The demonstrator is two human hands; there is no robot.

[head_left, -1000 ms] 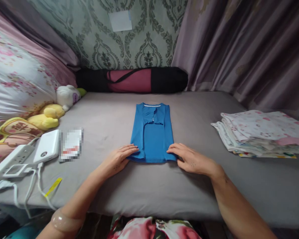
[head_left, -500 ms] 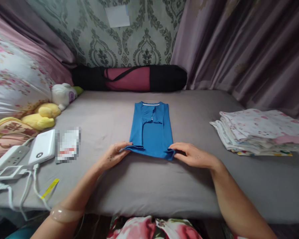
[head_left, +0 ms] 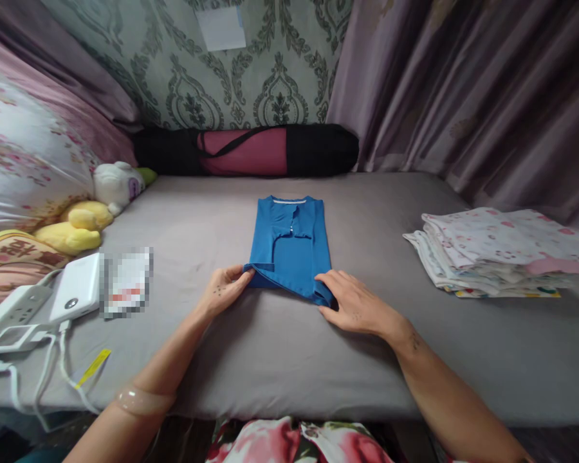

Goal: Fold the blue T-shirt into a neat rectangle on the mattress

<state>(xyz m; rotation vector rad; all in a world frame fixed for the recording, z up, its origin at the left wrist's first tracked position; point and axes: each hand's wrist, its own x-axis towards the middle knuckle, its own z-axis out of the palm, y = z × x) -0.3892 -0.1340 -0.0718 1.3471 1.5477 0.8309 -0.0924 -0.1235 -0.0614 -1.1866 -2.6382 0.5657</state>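
Observation:
A blue shirt (head_left: 293,254) lies on the grey bed sheet (head_left: 289,360), its sides folded in and its neckline with a white band pointing away from me. My left hand (head_left: 226,287) pinches the near left corner, where the hem is turned up and slants across the front. At the near right corner my right hand (head_left: 354,299) has the thumb below and the fingers over the bunched hem, with the cloth between them. The hem between both hands sags toward the right. A small button placket shows below the collar.
Folded patterned cloths (head_left: 492,251) are stacked at the right. On the left are a white power bank (head_left: 80,286), a power strip (head_left: 17,308) with cables, a blurred packet (head_left: 128,283) and plush toys (head_left: 80,225). A long black and maroon bag (head_left: 246,151) lies along the wall.
The left hand has lifted the left corner of the hem up and away from me, turning it over. My right hand has shifted slightly and closed further over the right corner.

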